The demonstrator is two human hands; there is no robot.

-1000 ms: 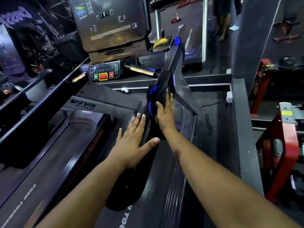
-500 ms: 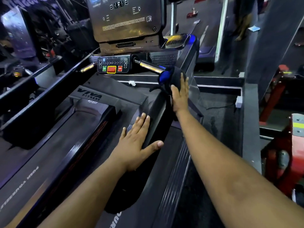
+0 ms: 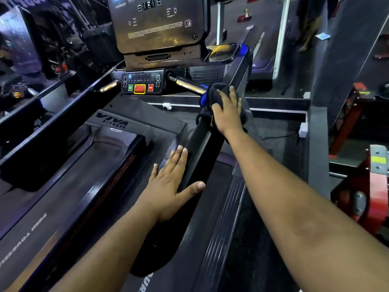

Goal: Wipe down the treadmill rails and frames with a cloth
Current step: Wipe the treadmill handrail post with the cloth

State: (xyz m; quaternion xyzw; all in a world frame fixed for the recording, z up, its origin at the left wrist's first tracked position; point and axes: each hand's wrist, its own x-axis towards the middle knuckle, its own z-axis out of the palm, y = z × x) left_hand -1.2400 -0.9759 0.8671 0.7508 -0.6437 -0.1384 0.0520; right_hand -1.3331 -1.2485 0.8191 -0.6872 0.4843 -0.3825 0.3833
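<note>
Right hand [image 3: 228, 111] pressing dark cloth [image 3: 216, 91] on treadmill rail [image 3: 202, 142]; left hand [image 3: 168, 186] flat beside

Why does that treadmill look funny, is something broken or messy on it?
Nothing stands out. The right hand presses a dark cloth on the treadmill's right rail, and the left hand rests flat lower on that rail. No spill or damage shows.

I see red gym equipment [image 3: 376, 186] at far right, a white wall plug [image 3: 303, 130] with its cable on the dark floor, and a blue paper scrap [image 3: 322, 36] lying beyond.
</note>
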